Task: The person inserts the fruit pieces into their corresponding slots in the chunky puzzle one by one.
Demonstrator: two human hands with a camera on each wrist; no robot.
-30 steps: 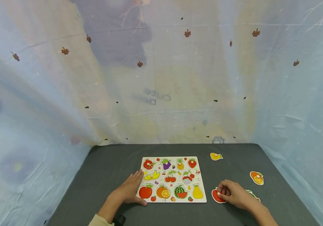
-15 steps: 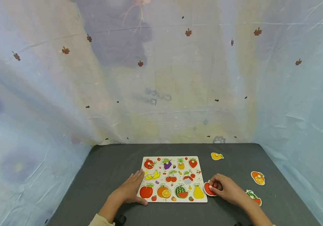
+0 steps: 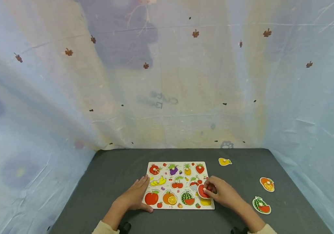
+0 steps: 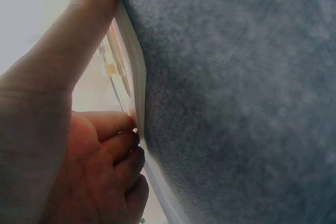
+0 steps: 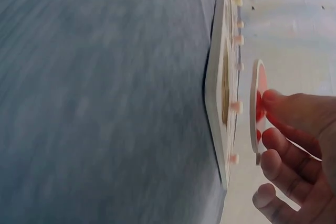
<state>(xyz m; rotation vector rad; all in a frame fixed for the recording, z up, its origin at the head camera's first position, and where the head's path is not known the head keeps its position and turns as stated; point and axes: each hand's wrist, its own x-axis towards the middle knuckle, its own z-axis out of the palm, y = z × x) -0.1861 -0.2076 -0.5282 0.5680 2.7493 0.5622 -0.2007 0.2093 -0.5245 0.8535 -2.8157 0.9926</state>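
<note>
In the head view my right hand (image 3: 224,192) pinches a red apple puzzle piece (image 3: 201,192) by its small knob. The piece is tilted over the right side of a white fruit peg puzzle board (image 3: 181,164), overlapping the printed pear. A gap shows between the apple piece (image 5: 255,111) and the board (image 5: 212,87) in the right wrist view. My left hand (image 3: 133,196) rests at the board's left edge, fingers extended and thumb at the near corner. In the left wrist view, this hand (image 4: 100,156) touches the pale board edge (image 4: 137,72).
Several knobbed fruit pieces sit in the board's upper rows. To its right on the dark table (image 3: 237,172) lie a pear piece (image 3: 224,162), an orange piece (image 3: 267,184) and a watermelon piece (image 3: 261,205). A patterned curtain (image 3: 167,81) surrounds the table's back and sides.
My right hand has carried the apple piece leftward from the table to over the board's right side, uncovering the watermelon piece. My left hand stays at the board's edge.
</note>
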